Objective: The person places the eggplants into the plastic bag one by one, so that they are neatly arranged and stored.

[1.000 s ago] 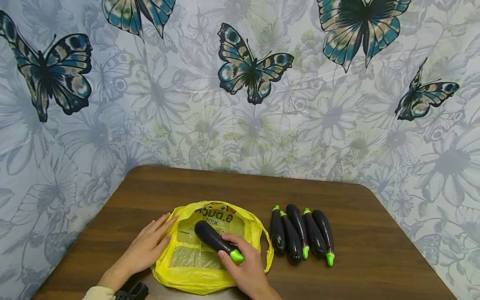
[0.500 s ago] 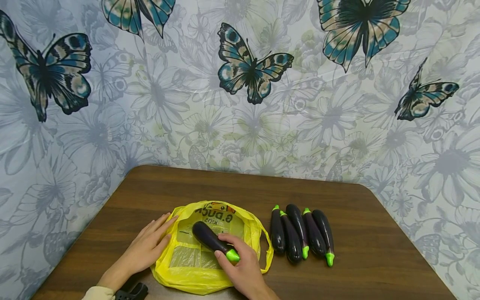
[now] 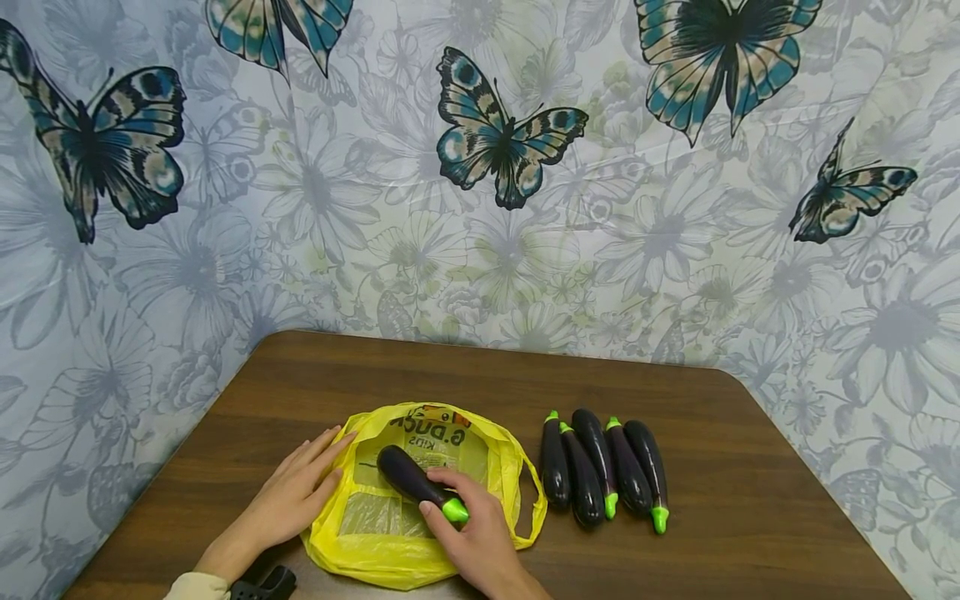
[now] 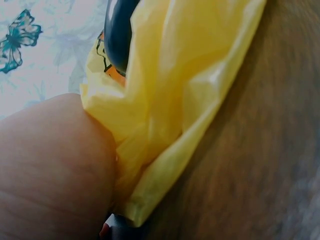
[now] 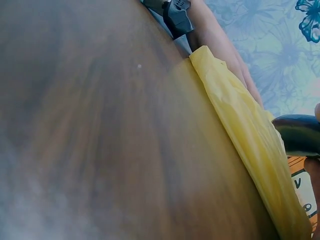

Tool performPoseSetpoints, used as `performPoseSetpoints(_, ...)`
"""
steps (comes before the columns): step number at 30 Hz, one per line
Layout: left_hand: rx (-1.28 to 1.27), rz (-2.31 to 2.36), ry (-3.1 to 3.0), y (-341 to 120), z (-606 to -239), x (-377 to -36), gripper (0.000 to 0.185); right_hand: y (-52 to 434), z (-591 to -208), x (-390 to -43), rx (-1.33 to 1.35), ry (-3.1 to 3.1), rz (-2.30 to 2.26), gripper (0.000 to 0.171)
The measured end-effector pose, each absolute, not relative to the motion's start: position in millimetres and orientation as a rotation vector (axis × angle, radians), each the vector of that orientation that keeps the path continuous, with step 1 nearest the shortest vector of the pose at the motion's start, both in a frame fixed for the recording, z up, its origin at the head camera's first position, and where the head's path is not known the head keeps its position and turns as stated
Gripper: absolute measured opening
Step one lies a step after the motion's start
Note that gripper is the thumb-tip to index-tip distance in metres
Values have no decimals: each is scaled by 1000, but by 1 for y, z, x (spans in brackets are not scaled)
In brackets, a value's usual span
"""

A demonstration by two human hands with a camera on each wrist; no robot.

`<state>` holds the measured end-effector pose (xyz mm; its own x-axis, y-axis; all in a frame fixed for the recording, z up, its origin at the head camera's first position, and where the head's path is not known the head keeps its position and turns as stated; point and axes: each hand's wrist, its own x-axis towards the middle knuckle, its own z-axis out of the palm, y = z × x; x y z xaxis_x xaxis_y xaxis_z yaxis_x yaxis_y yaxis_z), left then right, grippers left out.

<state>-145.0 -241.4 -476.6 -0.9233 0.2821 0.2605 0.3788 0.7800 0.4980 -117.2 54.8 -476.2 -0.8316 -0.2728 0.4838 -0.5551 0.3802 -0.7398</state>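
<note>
In the head view, a yellow plastic bag [image 3: 390, 557] lies with its mouth spread open on the table. My right hand [image 3: 483, 533] grips an eggplant [image 3: 408, 477] near its bright green stem end, over the bag's mouth. The same eggplant [image 5: 297, 134] shows beyond the bag's edge in the right wrist view. With fairly straight fingers, my left hand [image 3: 288, 496] touches the left rim of the bag. Its fingertips do not show in the left wrist view, where crumpled yellow plastic [image 4: 165, 100] runs beside the hand.
Several more eggplants [image 3: 588, 471] lie side by side to the right of the bag. A bag handle loop [image 3: 542, 508] hangs toward them. The brown wooden table [image 3: 750, 500] ends at a wall covering with butterflies [image 3: 502, 142]. A black wristband [image 3: 266, 583] shows by the left wrist.
My right hand has moved a little to the left with the eggplant, over the bag's mouth. The left hand and the other eggplants have stayed put.
</note>
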Motion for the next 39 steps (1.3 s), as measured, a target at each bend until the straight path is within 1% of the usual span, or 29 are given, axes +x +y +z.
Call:
performPoseSetpoints(9,-512,-857,-2823,-241,-478,-145,52,52,-478,-118,759,-2391,1388,29)
performPoseSetpoints(23,-531,-817,-2784,-241,-477,-144,51,49,-477,-120,787,-2511,1368,33)
performPoseSetpoints(34,-508,-846,-2825,-241,-479,-145,52,50,-476,-121,835,-2562,1331,32)
performPoseSetpoints(36,-510,-846,-2822,-241,-478,-144,52,50,-475,-121,834,-2568,1339,34)
performPoseSetpoints(39,-518,-834,-2813,-241,-477,-144,52,50,-475,-120,822,-2592,1360,41)
